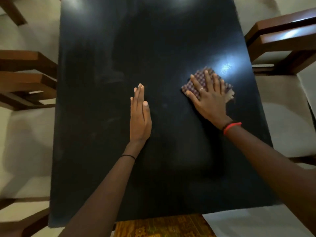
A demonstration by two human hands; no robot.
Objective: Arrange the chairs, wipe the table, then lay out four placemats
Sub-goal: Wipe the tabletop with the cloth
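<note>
A dark glossy table (102,65) fills the middle of the head view. My right hand (207,96) lies flat with spread fingers on a folded checkered cloth (225,83), pressing it onto the table's right side. My left hand (140,115) rests edge-down on the table's middle, its fingers straight and together, holding nothing. Wooden chairs with pale cushions stand along both long sides: one chair (27,79) on the left, another chair (283,40) on the right. No placemats are visible.
A patterned orange-brown surface (162,226) shows just below the table's near edge. More chair frames (18,218) stand at the lower left and upper left. Bright light glare lies on the tabletop beyond the cloth.
</note>
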